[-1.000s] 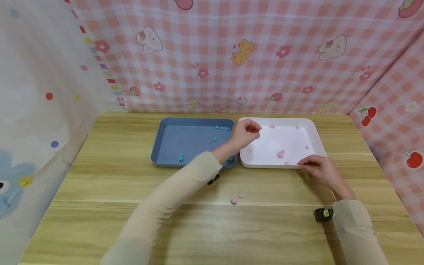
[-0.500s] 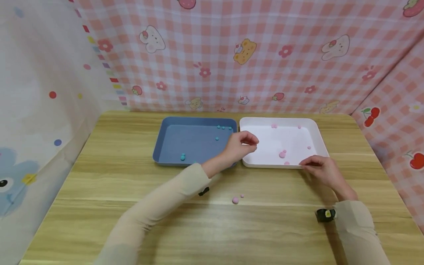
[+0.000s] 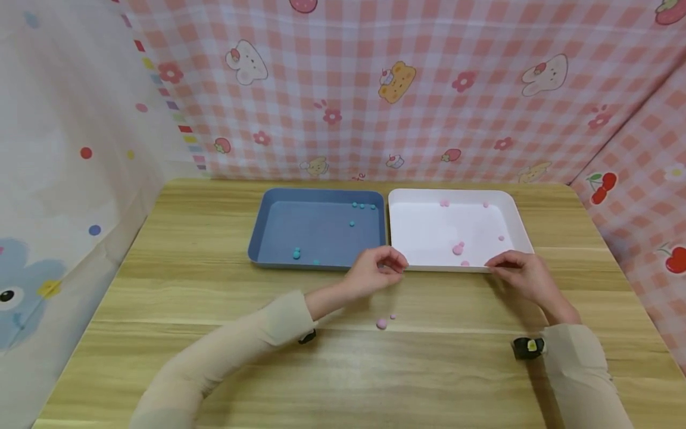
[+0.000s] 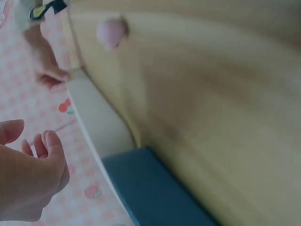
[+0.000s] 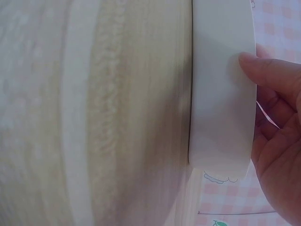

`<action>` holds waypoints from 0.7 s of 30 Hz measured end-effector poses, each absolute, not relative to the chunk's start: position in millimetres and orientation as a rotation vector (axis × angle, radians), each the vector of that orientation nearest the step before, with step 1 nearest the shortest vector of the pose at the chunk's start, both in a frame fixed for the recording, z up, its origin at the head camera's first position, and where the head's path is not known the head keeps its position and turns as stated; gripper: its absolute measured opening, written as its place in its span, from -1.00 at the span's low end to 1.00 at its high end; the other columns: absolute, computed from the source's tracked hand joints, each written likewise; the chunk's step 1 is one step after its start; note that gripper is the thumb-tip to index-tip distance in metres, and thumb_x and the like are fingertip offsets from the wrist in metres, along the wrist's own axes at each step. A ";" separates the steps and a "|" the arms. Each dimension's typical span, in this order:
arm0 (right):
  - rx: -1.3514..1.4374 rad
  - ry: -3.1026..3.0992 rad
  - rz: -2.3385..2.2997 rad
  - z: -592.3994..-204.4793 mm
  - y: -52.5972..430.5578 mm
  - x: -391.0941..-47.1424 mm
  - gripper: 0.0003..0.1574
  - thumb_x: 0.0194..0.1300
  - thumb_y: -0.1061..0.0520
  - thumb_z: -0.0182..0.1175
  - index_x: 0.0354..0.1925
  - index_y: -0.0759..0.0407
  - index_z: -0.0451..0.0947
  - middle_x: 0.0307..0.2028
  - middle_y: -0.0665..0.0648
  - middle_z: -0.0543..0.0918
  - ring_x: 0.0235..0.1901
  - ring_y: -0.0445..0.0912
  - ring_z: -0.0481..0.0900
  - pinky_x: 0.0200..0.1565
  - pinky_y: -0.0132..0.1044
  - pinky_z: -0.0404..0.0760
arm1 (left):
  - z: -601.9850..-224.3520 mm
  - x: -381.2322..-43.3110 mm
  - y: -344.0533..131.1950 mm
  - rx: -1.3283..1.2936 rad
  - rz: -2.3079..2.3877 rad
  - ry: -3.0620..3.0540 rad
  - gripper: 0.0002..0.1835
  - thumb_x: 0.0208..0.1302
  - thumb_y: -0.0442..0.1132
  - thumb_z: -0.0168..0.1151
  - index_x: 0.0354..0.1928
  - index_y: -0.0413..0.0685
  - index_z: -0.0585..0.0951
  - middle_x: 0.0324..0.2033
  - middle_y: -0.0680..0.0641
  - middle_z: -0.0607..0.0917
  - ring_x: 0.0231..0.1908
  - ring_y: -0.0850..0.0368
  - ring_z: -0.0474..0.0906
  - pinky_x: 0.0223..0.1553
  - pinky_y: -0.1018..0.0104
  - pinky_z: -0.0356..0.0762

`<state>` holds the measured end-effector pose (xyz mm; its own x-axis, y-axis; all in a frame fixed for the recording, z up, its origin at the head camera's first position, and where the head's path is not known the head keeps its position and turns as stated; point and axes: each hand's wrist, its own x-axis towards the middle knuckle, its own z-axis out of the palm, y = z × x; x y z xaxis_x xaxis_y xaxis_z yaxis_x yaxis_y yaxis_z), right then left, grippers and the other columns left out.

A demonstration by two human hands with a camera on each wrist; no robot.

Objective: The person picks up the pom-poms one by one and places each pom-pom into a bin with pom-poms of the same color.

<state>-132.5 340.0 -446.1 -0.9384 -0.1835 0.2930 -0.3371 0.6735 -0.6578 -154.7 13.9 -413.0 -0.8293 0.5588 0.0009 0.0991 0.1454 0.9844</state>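
My left hand [image 3: 377,271] hovers over the near edges of the two trays, where they meet. In the left wrist view its thumb and loosely bent fingers stand apart with nothing between them. My right hand [image 3: 522,277] pinches the near rim of the white tray [image 3: 429,267] close to its right corner. The right wrist view shows the thumb [image 5: 256,66] on the tray's outer wall and the fingers on the other side. Several pink balls [image 3: 458,249] lie scattered in the white tray. On the table in front sit a larger pink ball [image 3: 382,323] and a tiny one [image 3: 393,316].
A blue tray [image 3: 253,238] stands left of the white one, almost touching it. Several small teal balls [image 3: 296,254] lie in it. Both trays are on a wooden table [image 3: 177,298], with a pink checked cloth [image 3: 354,77] hanging behind.
My left hand has moved back from above the white tray, toward me and slightly left, to the trays' near edges. The right hand has kept its grip on the white tray's rim.
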 end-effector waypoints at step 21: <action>0.418 -2.699 1.135 -445.2 340.5 -131.8 -0.82 -0.01 0.52 0.30 -0.41 0.33 0.64 -0.46 0.15 0.65 -0.43 -0.47 0.48 -0.44 -0.66 0.44 | -448.4 -113.2 -5.9 0.607 1.583 2.002 -0.73 -0.02 -0.62 0.23 -0.21 -0.40 0.52 -0.28 -0.30 0.58 -0.25 0.01 0.54 -0.16 0.34 0.57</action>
<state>-131.8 340.5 -445.2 -0.9434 -0.1858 0.2746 -0.3262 0.6683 -0.6685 -113.2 -5.9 -448.4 -0.7685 0.6290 -0.1173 0.0309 0.2196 0.9751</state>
